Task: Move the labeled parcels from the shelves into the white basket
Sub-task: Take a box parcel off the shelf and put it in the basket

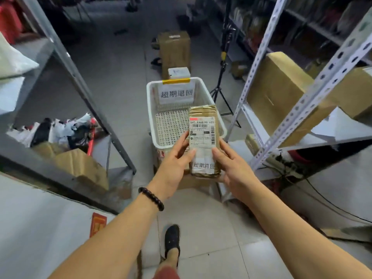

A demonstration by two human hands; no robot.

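Note:
A small taped cardboard parcel (203, 137) with a white shipping label and a handwritten slip is held between both hands. My left hand (173, 164) grips its left edge, thumb across the front. My right hand (233, 166) grips its right edge the same way. The parcel hangs over the near right corner of the white basket (151, 109), which stands on the floor straight ahead. A paper sign hangs on the basket's far wall under yellow tape. Only the basket's perforated bottom shows inside it.
A grey metal shelf (80, 81) stands on the left with bags and a crumpled box below. A white perforated shelf (314, 91) on the right carries large cardboard boxes (281, 83). A brown box (175, 49) and a tripod (221, 73) stand behind the basket.

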